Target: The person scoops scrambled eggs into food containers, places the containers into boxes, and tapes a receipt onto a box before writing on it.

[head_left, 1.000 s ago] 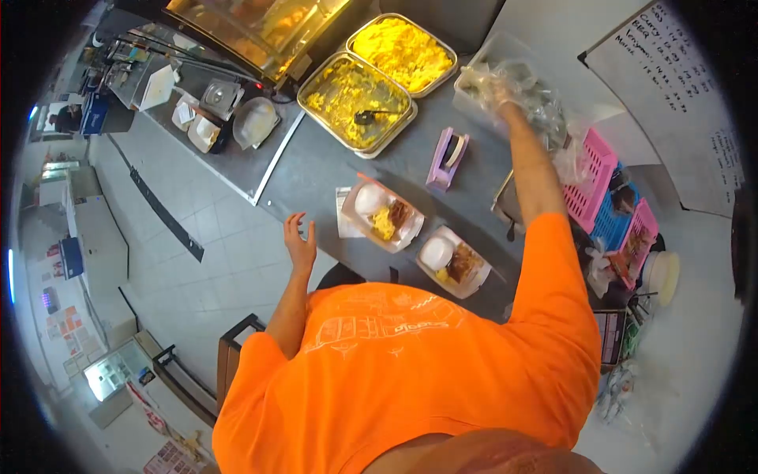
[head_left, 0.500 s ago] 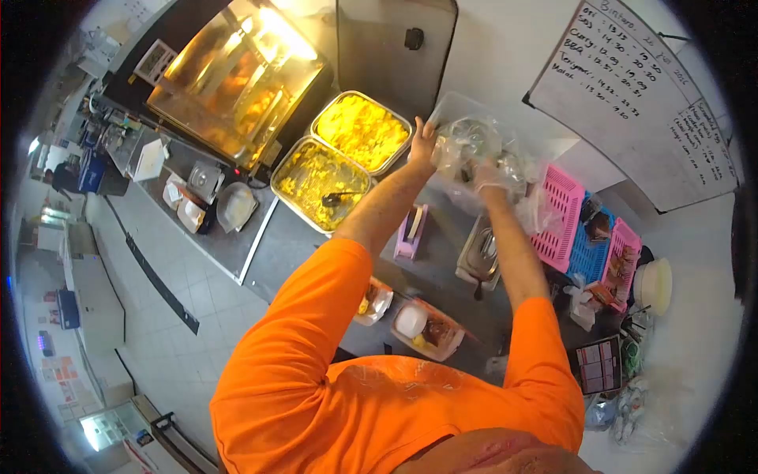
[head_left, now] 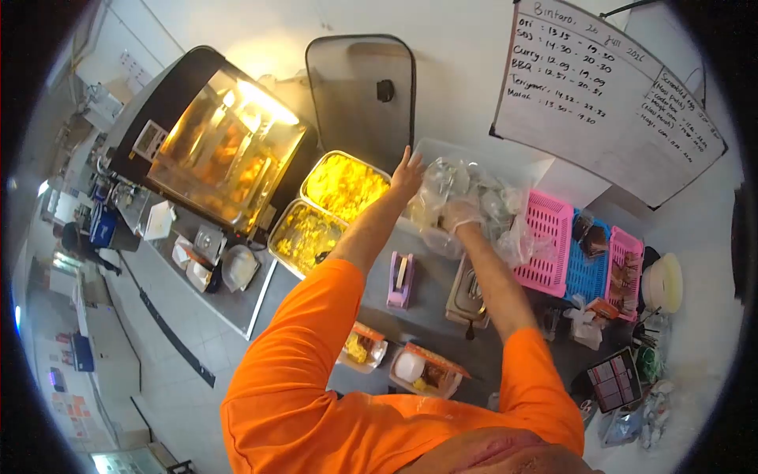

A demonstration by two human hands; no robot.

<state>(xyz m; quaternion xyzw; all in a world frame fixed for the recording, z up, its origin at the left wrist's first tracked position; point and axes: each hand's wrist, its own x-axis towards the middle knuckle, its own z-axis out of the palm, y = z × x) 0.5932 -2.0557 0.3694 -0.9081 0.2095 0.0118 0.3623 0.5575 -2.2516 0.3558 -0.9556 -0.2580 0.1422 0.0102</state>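
Note:
My left hand [head_left: 408,172] is at the left rim of a clear plastic bin [head_left: 434,148], its fingers apart and nothing visible in them. Inside the bin, my right hand [head_left: 460,213], in a clear glove, reaches among clear plastic bags and cups [head_left: 493,204]; its fingertips are hidden. Two metal trays of yellow food, a fuller one [head_left: 345,186] and a less full one [head_left: 306,235], lie left of the bin. Nearer my body are a purple tape dispenser [head_left: 400,280] and a metal container [head_left: 467,292].
Two food boxes [head_left: 365,347] [head_left: 426,370] sit at the counter's near edge. A lit warming cabinet [head_left: 229,150] stands at the left. Pink [head_left: 545,237] and blue [head_left: 588,257] baskets are at the right, below a whiteboard [head_left: 608,103].
The whole view has shifted, with more of the wall and cabinet showing. My right hand has moved left within the bin, and my left hand remains by its left rim.

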